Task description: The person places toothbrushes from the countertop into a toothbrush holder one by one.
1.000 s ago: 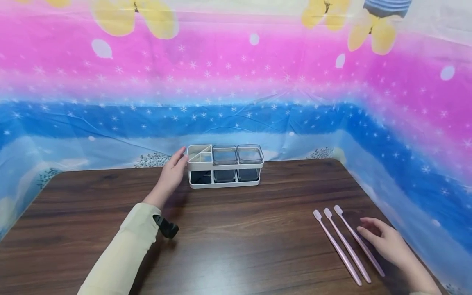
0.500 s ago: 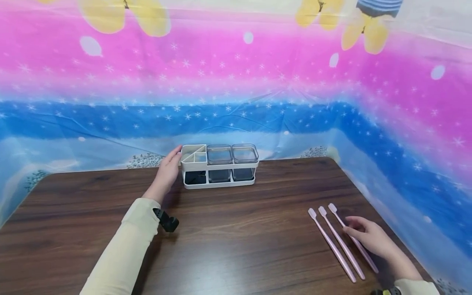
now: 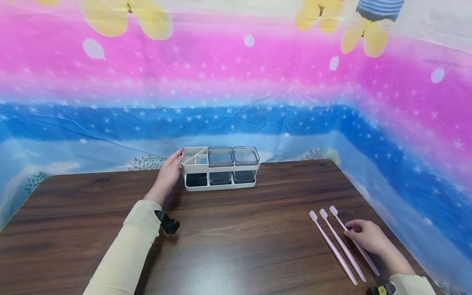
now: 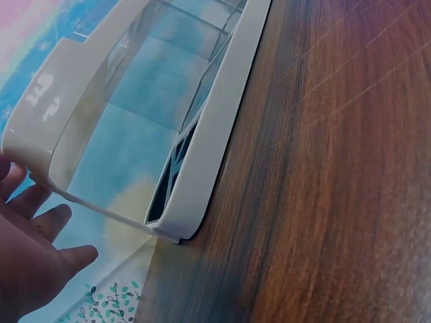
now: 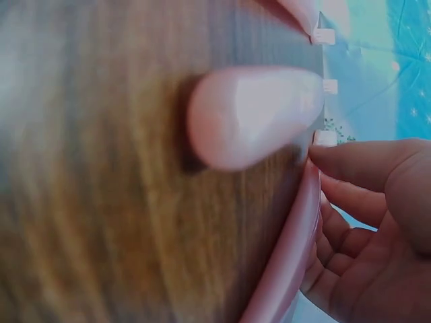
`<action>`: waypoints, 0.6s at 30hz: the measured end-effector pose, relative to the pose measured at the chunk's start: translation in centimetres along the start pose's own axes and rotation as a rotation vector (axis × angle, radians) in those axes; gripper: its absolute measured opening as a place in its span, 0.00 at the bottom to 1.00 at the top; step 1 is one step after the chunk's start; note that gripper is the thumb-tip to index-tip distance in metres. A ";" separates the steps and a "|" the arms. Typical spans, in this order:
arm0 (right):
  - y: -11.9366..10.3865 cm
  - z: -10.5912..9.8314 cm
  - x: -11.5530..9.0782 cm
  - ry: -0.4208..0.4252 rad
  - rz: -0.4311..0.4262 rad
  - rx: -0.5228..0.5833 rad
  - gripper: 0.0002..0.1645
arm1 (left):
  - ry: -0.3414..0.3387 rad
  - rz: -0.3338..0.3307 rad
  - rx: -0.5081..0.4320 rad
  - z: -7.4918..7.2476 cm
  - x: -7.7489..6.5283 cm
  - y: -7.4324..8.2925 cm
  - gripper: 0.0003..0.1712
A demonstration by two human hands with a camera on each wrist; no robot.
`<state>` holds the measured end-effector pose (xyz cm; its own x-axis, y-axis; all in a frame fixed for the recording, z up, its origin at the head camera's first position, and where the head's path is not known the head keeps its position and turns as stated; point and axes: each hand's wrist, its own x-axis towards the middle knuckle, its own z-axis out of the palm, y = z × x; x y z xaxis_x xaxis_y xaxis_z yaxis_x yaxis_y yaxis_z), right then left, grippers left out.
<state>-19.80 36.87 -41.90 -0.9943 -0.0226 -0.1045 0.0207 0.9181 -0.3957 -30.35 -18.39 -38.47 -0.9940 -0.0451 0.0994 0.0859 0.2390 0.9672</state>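
Three pink toothbrushes lie side by side at the right of the table in the head view. Of these, the rightmost toothbrush is pinched by my right hand, thumb on one side and fingers curled behind, as the right wrist view shows along its handle. Left of it are the middle toothbrush and the left toothbrush. A white toothbrush holder stands at the back. My left hand touches its left end, fingers extended; in the left wrist view the fingertips are at its corner.
The holder carries two clear square cups and a divided section on its left. Beneath everything is a dark wooden table. A colourful printed cloth hangs behind the table and along its right side.
My right hand has moved left from beside the toothbrushes onto the rightmost one and now pinches it. The left hand has stayed at the holder's end, while the head view has shifted slightly.
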 end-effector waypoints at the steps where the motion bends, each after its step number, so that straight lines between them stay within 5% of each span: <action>1: -0.1 0.0 0.1 0.000 0.004 -0.003 0.18 | 0.002 0.002 0.002 0.0 0.0 0.0 0.28; 10: -1.0 -1.5 1.2 0.097 -0.072 0.015 0.14 | -0.002 -0.010 0.007 0.5 0.1 0.2 0.28; 18: -9.4 -7.2 3.7 0.124 -0.218 0.177 0.21 | 0.002 -0.010 0.023 0.2 0.0 0.1 0.28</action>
<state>-24.46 30.96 -32.01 -0.9823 -0.1531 0.1080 -0.1873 0.8132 -0.5510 -30.32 -18.20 -38.43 -0.9947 -0.0490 0.0905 0.0748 0.2610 0.9625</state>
